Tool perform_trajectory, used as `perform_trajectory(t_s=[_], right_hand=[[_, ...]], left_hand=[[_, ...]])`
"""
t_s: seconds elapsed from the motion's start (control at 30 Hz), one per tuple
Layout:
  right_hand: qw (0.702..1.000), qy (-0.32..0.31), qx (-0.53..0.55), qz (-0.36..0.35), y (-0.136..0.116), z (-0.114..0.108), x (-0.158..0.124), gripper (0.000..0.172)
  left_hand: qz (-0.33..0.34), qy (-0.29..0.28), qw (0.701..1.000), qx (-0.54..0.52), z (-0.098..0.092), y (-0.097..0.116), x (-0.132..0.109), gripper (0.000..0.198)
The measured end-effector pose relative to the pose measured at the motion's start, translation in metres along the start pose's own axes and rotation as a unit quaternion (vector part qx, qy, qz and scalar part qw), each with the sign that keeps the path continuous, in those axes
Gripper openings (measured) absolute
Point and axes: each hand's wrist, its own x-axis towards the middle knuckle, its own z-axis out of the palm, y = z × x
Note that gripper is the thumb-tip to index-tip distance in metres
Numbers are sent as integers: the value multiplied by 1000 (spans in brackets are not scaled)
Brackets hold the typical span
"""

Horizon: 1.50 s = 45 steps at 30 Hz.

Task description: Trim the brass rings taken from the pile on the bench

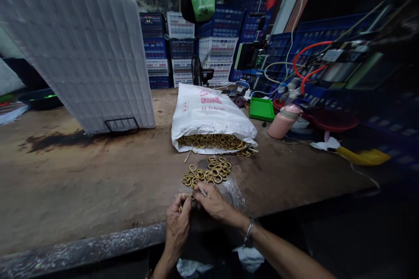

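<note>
My left hand (177,222) is closed at the table's front edge, with brass-coloured rings partly showing between the thumb and fingers. My right hand (214,202) meets it from the right, fingers pinched on a thin, pale, stick-like tool (203,192). The tool's tip is hidden near the ring in my left hand. Just beyond my fingertips lies a loose pile of brass-coloured rings (218,170). Behind the pile, a white woven sack (212,115) lies on its side, its mouth facing me and full of the same rings (212,141).
A large pale ribbed panel (98,52) stands upright on the wooden table (98,183) at left. To the right are a green tray (262,109), a pink bottle (284,122) and a yellow scoop (365,157). Stacked crates (218,48) and a small fan (198,72) stand behind.
</note>
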Motion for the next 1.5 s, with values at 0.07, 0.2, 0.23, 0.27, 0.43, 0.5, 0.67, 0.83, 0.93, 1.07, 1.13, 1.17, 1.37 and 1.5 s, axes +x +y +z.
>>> perform_trajectory(t_s=[0.07,0.2,0.23,0.27,0.43,0.5,0.67,0.83,0.93,1.07,1.13,1.17,1.37,1.5], right_hand=[[998,-19,56,25,2,3,0,19],[996,8,81,33,4,7,1,16],[997,17,69,28,3,7,1,16],[998,23,55,26,2,7,0,16],[999,17,25,34,-1,6,-2,16],[999,12,32,30,-2,6,-3,18],[998,8,63,18,-1,5,-1,23],[997,38,-67,-7,5,4,-4,18],[977,14,-210,-38,6,5,-11,15],[951,-16,-305,-56,2,7,-16,25],[945,-22,-322,-56,-1,7,-16,28],[943,-25,-329,-55,-3,7,-16,30],[932,-30,-360,-37,-10,4,-15,28],[931,-32,-362,-31,-10,4,-14,26]], left_hand=[[64,-14,997,34,1,3,-2,22],[23,-23,999,32,1,4,-5,22],[-14,-28,999,23,1,3,-5,24],[-52,-35,998,14,0,2,-5,27],[-116,-72,990,-19,-2,-3,-5,32],[-112,-74,990,-34,-3,-2,-7,31],[-119,-80,986,-85,-1,3,-11,31],[-105,-74,987,-100,-2,1,-10,30],[-99,-62,989,-91,-5,-4,-8,30],[-88,-51,992,-76,-8,-9,-4,32],[-89,-48,992,-76,-9,-9,-4,33],[-92,-45,992,-75,-8,-9,-4,34],[-88,-28,994,-56,-6,-8,-4,35],[-73,-27,996,-34,-5,-7,-4,36]])
